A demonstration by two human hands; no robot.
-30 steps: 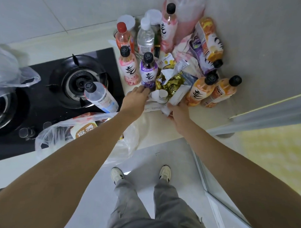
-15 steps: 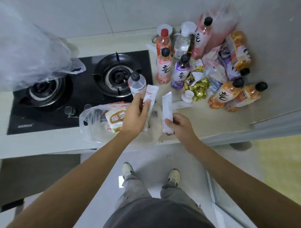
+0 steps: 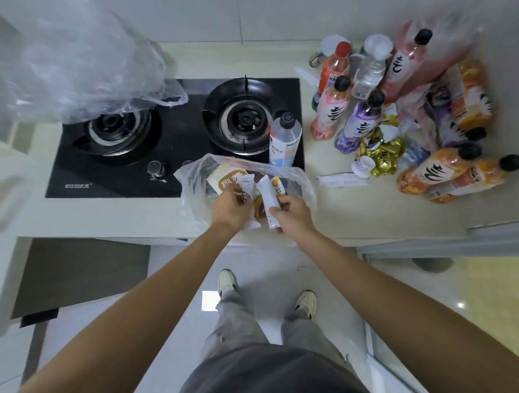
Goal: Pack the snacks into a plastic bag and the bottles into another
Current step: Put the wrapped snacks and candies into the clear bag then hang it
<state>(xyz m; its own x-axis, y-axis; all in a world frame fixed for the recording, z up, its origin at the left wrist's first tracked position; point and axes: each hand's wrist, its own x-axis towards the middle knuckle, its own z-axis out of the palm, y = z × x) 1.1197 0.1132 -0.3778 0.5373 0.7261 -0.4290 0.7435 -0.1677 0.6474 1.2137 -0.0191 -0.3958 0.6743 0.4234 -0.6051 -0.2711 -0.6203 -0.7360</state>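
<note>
Snacks, item one: white stick packet [image 3: 248, 187], pinched in the left hand [image 3: 229, 207], whose fingers are closed around its lower end. Half a second ago this packet was held up above the counter edge; it now sits over the mouth of the snack bag [image 3: 298, 177], tip pointing into the opening.

Snacks, item two: second white stick packet [image 3: 268, 200], clamped in the right hand [image 3: 294, 214], thumb and fingers shut on its lower half. A second ago both hands were at the pile by the bottles; both have since travelled left to the bag.

Snack bag: clear plastic, lying open on the counter [image 3: 341, 220] at the front edge of the stove [image 3: 174, 140]. Already holds a brown-labelled pack [image 3: 222, 180] and other wrapped goods.

Snacks still outside: gold-wrapped pieces [image 3: 383, 156], one long white packet [image 3: 343, 180] flat on the counter, further wrappers among the bottles.

Bottles: standing and lying group [image 3: 364, 122] at the right; one clear bottle [image 3: 284, 142] on the stove corner. None bagged. Second clear bag [image 3: 80, 64] hangs at upper left, contents not discernible.

Status, judged: two packets about to be dropped; snack stage partly done, bottle stage not begun.
</note>
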